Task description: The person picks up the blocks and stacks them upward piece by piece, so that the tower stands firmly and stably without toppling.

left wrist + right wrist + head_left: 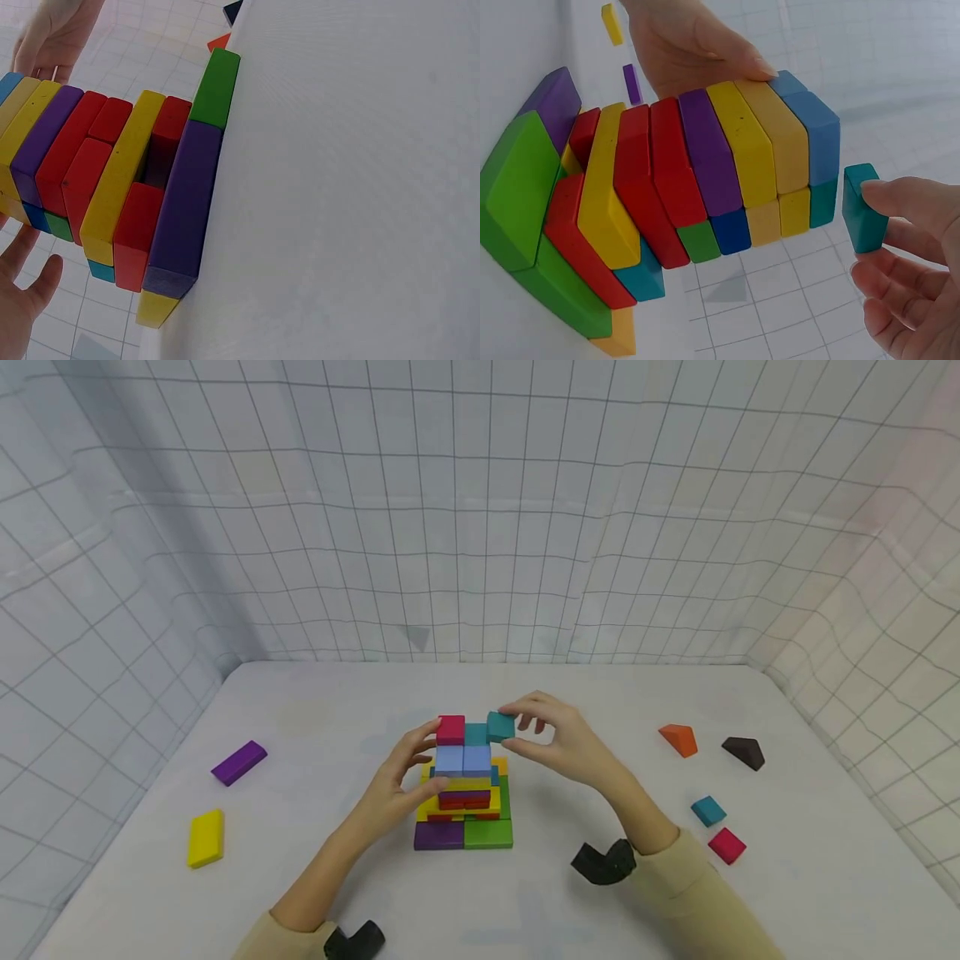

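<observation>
Centre of the frame, on the white table [787,893], stands the stacked block tower [465,793], purple and green slabs at its base, pale blue blocks near the top, a red cube [451,729] and a teal one beside it up on the crown. The right hand [558,739] pinches a teal cube [500,726] between thumb and fingertips, holding it level with the top layer, just off the tower's right edge; the right wrist view shows a clear gap between cube and stack. The left hand [397,785] has straight fingers laid against the tower's left side, steadying it, gripping nothing.

Risky spot, I'd say: the upper layers overhang unevenly, so a sideways nudge from the cube could shove the top blocks left, and any push from the bracing hand could tip the stack.

Room is generous. Lower right lie a small teal block [708,811] and a red block [727,845], further up an orange wedge [678,740] and a dark brown wedge [743,752]. Left of frame sit a purple bar [238,762] and a yellow bar [206,838], all well apart from the tower.
</observation>
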`<state>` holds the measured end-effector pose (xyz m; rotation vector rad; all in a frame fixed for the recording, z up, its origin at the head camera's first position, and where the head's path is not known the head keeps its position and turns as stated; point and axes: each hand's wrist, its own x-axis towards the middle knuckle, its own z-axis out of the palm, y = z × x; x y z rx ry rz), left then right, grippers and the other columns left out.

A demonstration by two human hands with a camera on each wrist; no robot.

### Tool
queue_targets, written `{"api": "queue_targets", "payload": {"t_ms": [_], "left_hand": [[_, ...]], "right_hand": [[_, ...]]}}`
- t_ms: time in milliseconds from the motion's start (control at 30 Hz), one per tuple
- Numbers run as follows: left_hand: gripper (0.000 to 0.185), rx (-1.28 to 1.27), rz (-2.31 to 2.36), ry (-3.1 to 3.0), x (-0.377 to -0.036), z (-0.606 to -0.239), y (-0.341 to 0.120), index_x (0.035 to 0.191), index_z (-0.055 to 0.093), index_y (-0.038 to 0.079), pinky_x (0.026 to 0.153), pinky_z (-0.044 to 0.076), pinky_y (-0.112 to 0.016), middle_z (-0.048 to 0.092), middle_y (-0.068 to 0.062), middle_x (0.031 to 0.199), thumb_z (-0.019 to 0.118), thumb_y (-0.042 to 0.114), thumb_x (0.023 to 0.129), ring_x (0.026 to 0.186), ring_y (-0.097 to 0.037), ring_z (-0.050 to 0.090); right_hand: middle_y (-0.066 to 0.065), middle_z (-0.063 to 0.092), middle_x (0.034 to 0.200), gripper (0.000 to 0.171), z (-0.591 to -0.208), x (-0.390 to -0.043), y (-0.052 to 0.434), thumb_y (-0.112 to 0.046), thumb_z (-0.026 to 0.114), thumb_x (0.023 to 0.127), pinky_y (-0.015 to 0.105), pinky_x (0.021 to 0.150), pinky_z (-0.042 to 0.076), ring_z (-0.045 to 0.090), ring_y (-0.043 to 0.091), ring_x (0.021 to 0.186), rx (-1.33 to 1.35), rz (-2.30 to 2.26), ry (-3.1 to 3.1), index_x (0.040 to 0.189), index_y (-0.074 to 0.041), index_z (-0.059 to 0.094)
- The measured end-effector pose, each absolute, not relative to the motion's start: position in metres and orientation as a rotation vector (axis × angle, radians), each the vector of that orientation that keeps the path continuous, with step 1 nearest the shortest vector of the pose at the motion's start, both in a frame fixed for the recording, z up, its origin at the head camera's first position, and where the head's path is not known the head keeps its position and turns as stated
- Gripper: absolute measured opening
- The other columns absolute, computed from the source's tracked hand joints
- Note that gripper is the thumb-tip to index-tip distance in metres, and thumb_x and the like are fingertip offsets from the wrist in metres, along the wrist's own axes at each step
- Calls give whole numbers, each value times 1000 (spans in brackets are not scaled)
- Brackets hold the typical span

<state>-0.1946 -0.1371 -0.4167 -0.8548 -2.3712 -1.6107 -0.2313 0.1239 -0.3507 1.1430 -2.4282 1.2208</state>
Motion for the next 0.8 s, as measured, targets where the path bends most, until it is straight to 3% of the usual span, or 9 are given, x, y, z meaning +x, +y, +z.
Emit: {"api": "queue_targets", "payload": {"t_ms": [233, 500, 800], "left_hand": [[72, -850, -1614, -2386, -194, -415, -137, 144, 24, 25, 97, 40, -43, 32, 0, 143, 62, 10, 86, 123, -24, 41], [72, -866, -1614, -2372, -194, -415, -137, 145, 24, 23, 98, 40, -37, 32, 2, 144, 62, 7, 85, 123, -23, 41], [71, -876, -1599, -2365, -195, -417, -137, 144, 25, 22, 97, 41, -33, 33, -2, 143, 62, 8, 86, 122, -25, 42]], "right_hand": [[3, 60, 104, 36, -348, -234, 107, -12, 71, 79, 31, 71, 49, 52, 15, 87, 1200, 1211, -2448, 113, -6, 62], [4, 59, 105, 34, -344, -233, 99, -12, 70, 80, 39, 74, 50, 52, 16, 90, 1221, 1225, -2473, 113, -5, 62], [5, 61, 110, 36, -345, -232, 99, -12, 69, 82, 37, 77, 51, 55, 19, 93, 1226, 1241, -2503, 116, -5, 60]]}}
